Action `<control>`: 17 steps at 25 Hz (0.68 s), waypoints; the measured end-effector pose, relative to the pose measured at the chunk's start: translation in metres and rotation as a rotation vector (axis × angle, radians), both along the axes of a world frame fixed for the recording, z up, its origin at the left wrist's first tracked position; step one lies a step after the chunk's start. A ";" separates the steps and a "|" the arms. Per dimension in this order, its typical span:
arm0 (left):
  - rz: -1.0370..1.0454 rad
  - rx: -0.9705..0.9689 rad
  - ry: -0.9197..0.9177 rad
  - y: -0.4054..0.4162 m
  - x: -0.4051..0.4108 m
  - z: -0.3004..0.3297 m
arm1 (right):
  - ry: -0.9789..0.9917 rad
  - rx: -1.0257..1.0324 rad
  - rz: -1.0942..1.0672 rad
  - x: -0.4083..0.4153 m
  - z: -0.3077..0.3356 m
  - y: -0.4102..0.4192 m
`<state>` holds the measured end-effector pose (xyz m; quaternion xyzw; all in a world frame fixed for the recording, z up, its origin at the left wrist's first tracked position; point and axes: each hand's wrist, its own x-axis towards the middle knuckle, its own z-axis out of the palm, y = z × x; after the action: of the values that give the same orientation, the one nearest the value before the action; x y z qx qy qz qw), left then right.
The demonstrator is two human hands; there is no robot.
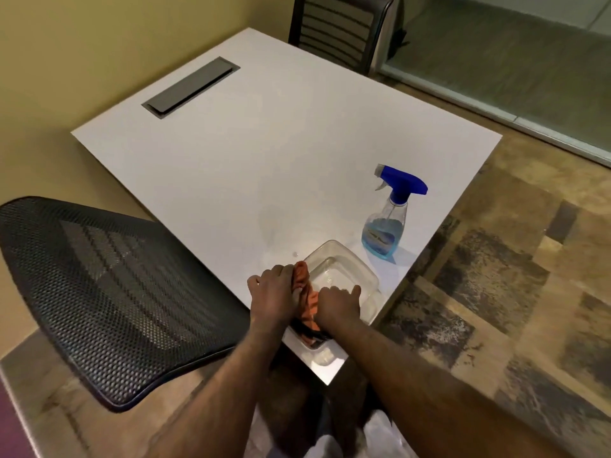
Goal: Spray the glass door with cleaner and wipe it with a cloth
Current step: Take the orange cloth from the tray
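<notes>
An orange cloth (305,292) with a dark edge is gripped between both hands over a clear plastic tub (344,262) at the near corner of the white table (264,153). My left hand (274,289) clutches the cloth's upper end. My right hand (337,304) clutches its lower part, and the cloth looks twisted between them. A clear spray bottle (385,226) with a blue trigger head and blue liquid stands upright on the table, just right of and beyond the tub. A glass panel (515,61) with a metal frame runs along the floor at the upper right.
A black mesh office chair (109,285) stands close on my left against the table edge. A second dark chair (337,28) sits at the table's far side. A grey cable hatch (191,87) is set into the tabletop. Patterned floor (496,276) lies to the right.
</notes>
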<state>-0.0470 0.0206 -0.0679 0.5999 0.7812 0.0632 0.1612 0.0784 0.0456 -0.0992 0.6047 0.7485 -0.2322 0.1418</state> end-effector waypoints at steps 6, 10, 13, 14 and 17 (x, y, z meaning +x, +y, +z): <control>0.023 0.080 -0.007 -0.003 0.000 -0.002 | -0.034 0.006 -0.039 -0.007 -0.007 0.004; 0.074 0.168 -0.108 -0.009 0.003 -0.001 | -0.030 -0.038 -0.079 -0.007 -0.006 0.007; 0.098 0.232 -0.148 -0.017 0.007 0.000 | 0.028 -0.054 -0.142 -0.008 0.000 0.004; 0.109 0.255 -0.156 -0.019 0.008 0.001 | 0.047 -0.044 -0.171 -0.008 0.003 0.004; 0.144 0.361 -0.199 -0.027 0.013 0.010 | 0.090 0.019 -0.217 -0.007 0.016 0.001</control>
<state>-0.0342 -0.0061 -0.0577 0.5525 0.7783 0.2722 0.1226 0.0712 0.0468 -0.0831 0.6723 0.6866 -0.2659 0.0763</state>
